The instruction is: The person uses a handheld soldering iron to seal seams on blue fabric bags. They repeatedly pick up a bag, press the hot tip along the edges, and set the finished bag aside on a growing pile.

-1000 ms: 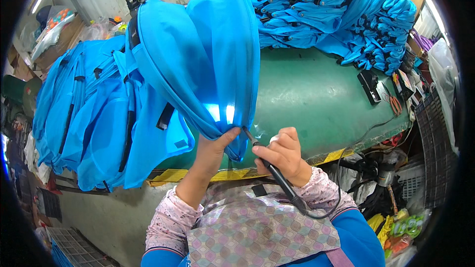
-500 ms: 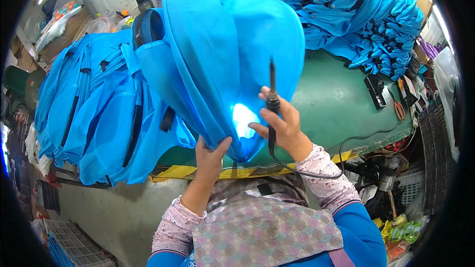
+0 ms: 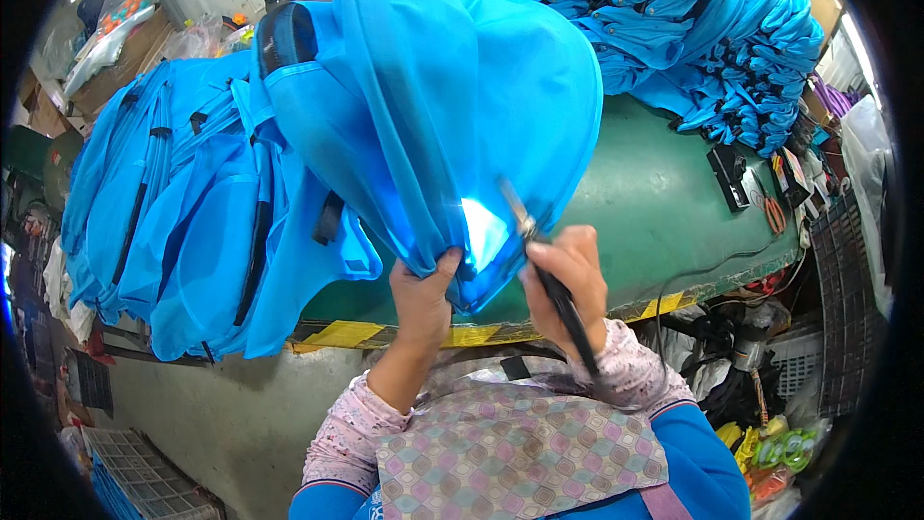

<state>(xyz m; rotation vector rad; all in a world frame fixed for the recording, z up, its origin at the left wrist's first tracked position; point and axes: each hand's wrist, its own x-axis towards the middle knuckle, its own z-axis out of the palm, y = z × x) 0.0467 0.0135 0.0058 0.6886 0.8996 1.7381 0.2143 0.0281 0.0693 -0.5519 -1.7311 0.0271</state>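
Observation:
A large blue fabric canopy (image 3: 529,87) with curved, edged panels stands in front of me on the table. At its lower corner my left hand (image 3: 422,303) pinches the cloth, thumb on top. My right hand (image 3: 577,279) is closed round the black handle of a soldering iron (image 3: 565,306). The iron's metal tip, blurred by motion, points up and away over the lower part of the canopy, beside a bright white glare on the cloth. Whether the tip touches the fabric I cannot tell.
A heap of similar blue fabric pieces (image 3: 183,193) hangs over the table's left edge. A thick stack of folded blue pieces (image 3: 654,0) fills the back right. On the green tabletop (image 3: 654,202) lie a black box (image 3: 729,177) and orange-handled pliers (image 3: 774,216). The iron's cord runs along the right.
My right hand has turned over and changed from a loose finger hold to a closed grip; the iron's tip came down toward the cloth. My left hand and the canopy shifted slightly right.

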